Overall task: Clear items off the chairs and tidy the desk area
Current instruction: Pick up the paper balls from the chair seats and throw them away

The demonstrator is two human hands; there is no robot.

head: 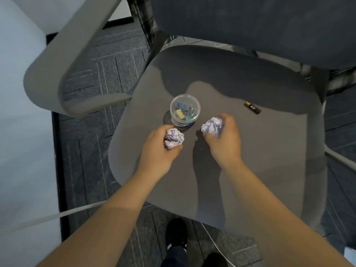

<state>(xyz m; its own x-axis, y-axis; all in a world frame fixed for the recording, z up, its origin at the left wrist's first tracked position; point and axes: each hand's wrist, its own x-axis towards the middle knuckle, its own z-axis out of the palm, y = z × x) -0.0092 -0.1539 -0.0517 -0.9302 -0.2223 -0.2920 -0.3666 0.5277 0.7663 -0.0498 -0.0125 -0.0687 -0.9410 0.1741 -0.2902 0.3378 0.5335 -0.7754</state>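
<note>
I look straight down on a grey office chair seat (269, 160). My left hand (156, 151) grips a crumpled ball of pale paper (173, 138) just above the seat. My right hand (225, 141) holds a second crumpled paper ball (212, 126). Between and just beyond the hands, a clear round tub of coloured binder clips (185, 111) stands upright on the seat. A small dark battery (252, 107) lies on the seat to the right of the tub, beyond my right hand.
The chair's dark backrest (260, 26) fills the top right. Its grey armrest (63, 70) loops at the left over dark carpet (86, 151). A white wall or panel (23, 151) runs down the left. My shoes (176, 234) and a white cable (215, 245) are below the seat's front edge.
</note>
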